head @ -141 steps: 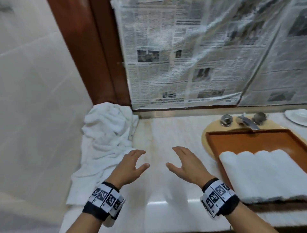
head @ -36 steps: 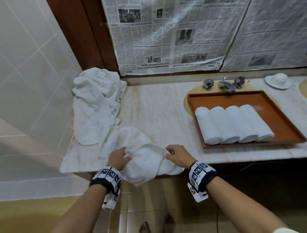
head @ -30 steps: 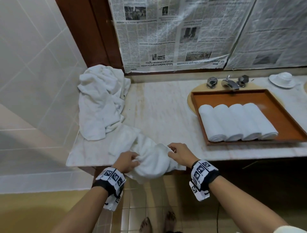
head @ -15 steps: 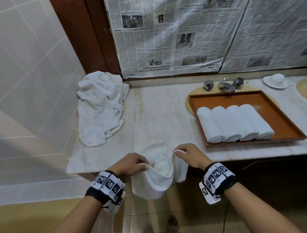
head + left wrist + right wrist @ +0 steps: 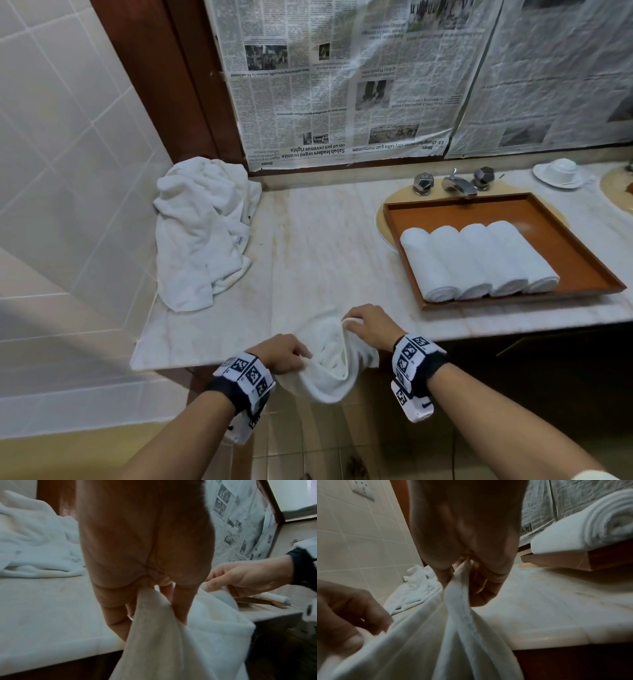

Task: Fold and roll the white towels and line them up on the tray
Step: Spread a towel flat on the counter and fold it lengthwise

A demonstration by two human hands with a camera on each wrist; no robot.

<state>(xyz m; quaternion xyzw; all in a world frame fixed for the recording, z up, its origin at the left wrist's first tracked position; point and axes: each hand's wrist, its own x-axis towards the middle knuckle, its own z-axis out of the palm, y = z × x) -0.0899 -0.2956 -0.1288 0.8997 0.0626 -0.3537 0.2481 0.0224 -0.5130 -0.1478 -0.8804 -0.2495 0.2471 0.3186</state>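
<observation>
Since half a second ago my hands have drawn the towel [image 5: 330, 371] a little nearer the front edge of the worktop [image 5: 322, 246], and more of it now sags below that edge between my wrists. Compared with a second ago, it is off the marble almost entirely and hangs as a loose pouch.

My left hand [image 5: 282, 353] pinches one part of the hem, with the fingers [image 5: 181, 601] curled round the cloth, as the left wrist view shows plainly. My right hand [image 5: 371, 325] grips another part of the hem, slightly higher and farther back, over the worktop's front strip; in the right wrist view its fingers [image 5: 479, 588] are closed on a thick folded edge that runs down from them. Both hands are close together, with the slack towel bowing between them.

On the right the brown tray [image 5: 582, 253] sits partly over the sink basin, just in front of the tap [image 5: 457, 183]. Four rolled towels [image 5: 476, 262] lie on it side by side, touching, towards its left and front part; the right part of the tray floor is bare. At the back left corner of the worktop a crumpled pile of white towels [image 5: 202, 233] lies against the tiled wall [image 5: 68, 154]. Newspaper sheets [image 5: 342, 85] cover the surface behind the worktop, and a small white dish [image 5: 558, 173] stands at the far right.
</observation>
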